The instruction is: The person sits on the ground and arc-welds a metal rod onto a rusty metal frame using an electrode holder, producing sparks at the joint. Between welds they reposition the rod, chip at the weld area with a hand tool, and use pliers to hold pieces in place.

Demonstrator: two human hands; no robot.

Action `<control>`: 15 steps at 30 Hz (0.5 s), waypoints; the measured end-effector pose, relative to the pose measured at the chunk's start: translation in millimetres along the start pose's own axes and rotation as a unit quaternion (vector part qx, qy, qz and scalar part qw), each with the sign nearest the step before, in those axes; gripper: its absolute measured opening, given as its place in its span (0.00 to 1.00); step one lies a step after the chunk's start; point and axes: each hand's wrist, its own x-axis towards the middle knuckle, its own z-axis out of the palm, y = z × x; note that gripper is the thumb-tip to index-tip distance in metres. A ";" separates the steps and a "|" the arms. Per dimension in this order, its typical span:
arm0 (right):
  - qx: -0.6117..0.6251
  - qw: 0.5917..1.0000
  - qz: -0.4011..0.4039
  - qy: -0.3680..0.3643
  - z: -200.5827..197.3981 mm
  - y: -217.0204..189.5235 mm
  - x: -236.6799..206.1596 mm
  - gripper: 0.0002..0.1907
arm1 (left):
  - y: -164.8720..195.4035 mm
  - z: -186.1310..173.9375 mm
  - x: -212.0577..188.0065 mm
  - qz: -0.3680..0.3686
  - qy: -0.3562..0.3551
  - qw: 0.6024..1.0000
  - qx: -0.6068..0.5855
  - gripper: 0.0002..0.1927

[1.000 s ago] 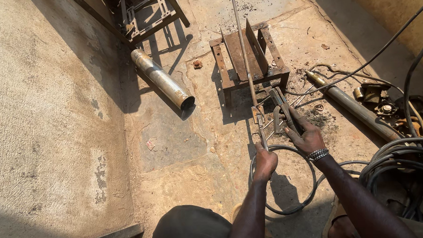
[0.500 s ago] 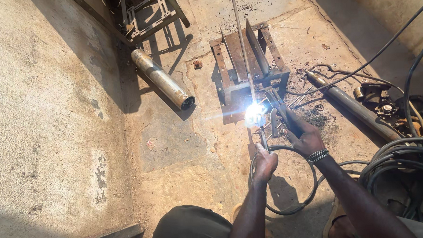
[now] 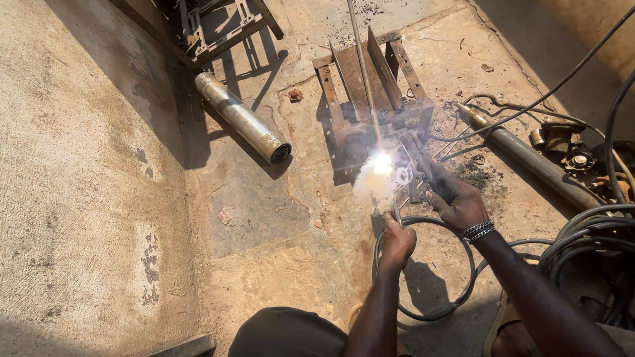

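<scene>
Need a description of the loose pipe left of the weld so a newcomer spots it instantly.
Start at the rusty steel bracket frame on the concrete floor, where the white welding arc glows. Left of it lies a short grey metal pipe, diagonal, its dark open end nearest the camera; unlike the thinner rusty tube at right, no cables surround it.

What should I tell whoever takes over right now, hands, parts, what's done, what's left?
Left hand: gripping the near end of a thin steel rod that runs up across the frame.
Right hand: holding the electrode holder, arc burning.
Rusty angle-iron frame lies flat on the concrete; cable loops below the hands.
Done: weld started at the frame's near edge.
Left: cannot tell how much remains behind the glare.
</scene>
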 end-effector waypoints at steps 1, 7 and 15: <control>0.004 1.000 0.009 -0.007 -1.1 -2.3 0.6 0.37 | 0.3 0.2 -0.1 0.001 0.002 1.000 -0.002 0.47; 0.013 0.999 -0.038 -0.008 -6.4 -7.3 1.8 0.39 | 1.5 -2.1 -4.7 -0.030 -0.033 0.998 -0.045 0.46; 0.026 0.997 -0.078 0.012 -0.1 4.5 -0.1 0.36 | 3.0 -2.4 -1.0 -0.006 -0.003 0.998 0.055 0.33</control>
